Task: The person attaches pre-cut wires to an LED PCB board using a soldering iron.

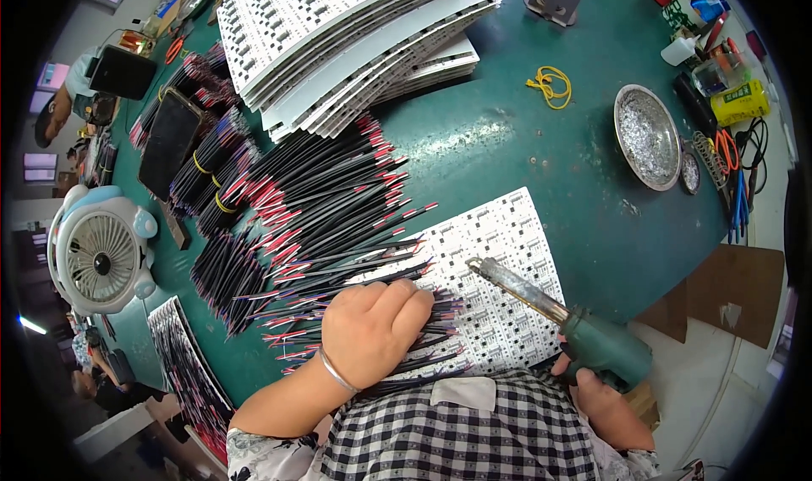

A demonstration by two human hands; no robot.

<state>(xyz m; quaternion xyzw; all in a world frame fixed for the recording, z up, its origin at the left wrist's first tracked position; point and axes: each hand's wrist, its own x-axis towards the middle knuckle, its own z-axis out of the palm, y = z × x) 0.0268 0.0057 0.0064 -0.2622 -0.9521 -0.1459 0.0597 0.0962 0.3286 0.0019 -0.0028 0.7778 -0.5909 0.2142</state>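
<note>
My left hand (372, 324), with a silver bangle at the wrist, is closed over the lower left part of a white circuit board panel (499, 227). Its fingertips are hidden, so what they pinch cannot be made out. Black wires (444, 312) with red and white ends stick out beside and under it across the panel. My right hand (605, 405) grips a green soldering gun (605, 346). The metal tip (478, 265) points up and left, over the panel; I cannot tell if it touches. A thick spread of black wires (330, 185) lies left of the panel.
Tall stacked white panels (355, 49) stand at the back. Banded wire bundles (207, 172), a dark phone-like slab (172, 142) and a fan (101, 257) are on the left. Rightward are a metal bowl (647, 138), a yellow cord (551, 86) and bottles (740, 103).
</note>
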